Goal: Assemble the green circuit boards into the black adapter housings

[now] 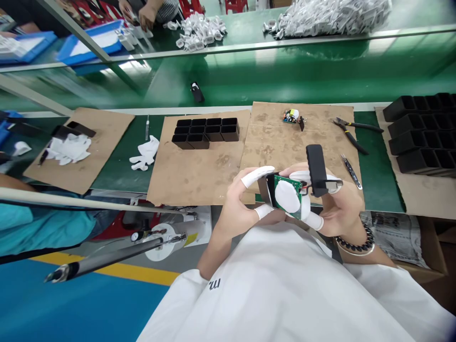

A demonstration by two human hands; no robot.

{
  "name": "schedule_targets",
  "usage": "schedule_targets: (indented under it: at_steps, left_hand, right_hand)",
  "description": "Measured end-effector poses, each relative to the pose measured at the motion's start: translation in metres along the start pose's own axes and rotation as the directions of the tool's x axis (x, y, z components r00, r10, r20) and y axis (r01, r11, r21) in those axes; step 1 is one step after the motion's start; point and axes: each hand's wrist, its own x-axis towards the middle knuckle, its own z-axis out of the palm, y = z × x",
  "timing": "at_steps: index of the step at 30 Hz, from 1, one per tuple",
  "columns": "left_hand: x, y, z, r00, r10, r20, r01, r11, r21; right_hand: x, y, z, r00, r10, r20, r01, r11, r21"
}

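My left hand [235,206], with white finger cots on some fingers, is closed around a black plastic case [265,190]. My right hand [340,204], also in finger cots, grips a green circuit board [280,205] by its right side. A round white pad [288,196] covers much of the board. The board's left edge is at the mouth of the case; how far it sits inside, I cannot tell. Wires run from the board to a black end cap [316,166] with metal prongs, which stands upright by my right fingers.
Black cases [206,130] stand grouped on cardboard, with more rows [420,133] at right. Beyond my hands lie a loose circuit assembly [292,115], pliers [351,133] and tweezers [351,171]. A powered-looking screwdriver arm [117,256] hangs at lower left. A co-worker's hands [146,16] are across the bench.
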Motion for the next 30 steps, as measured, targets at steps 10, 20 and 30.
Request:
schedule_targets:
  at_steps: [10,20,30]
  left_hand:
    - [-0.0008,-0.0038,0.0,1.0,0.011,-0.002,-0.01,1.0,0.022]
    - [-0.0003,-0.0066,0.0009,0.999,0.034,0.02,-0.033,0.999,-0.024]
    - [0.0022,-0.0082,-0.0013,0.997,0.074,0.025,-0.073,0.997,-0.023]
  right_hand:
    - [0.006,0.0,-0.0033,0.994,0.088,0.07,-0.083,0.994,-0.065]
    - [0.002,0.0049,-0.0016,0.987,0.14,0.082,-0.138,0.99,-0.026]
    - [0.0025,0.0026,-0.0011,0.985,0.155,0.07,-0.152,0.987,-0.055]
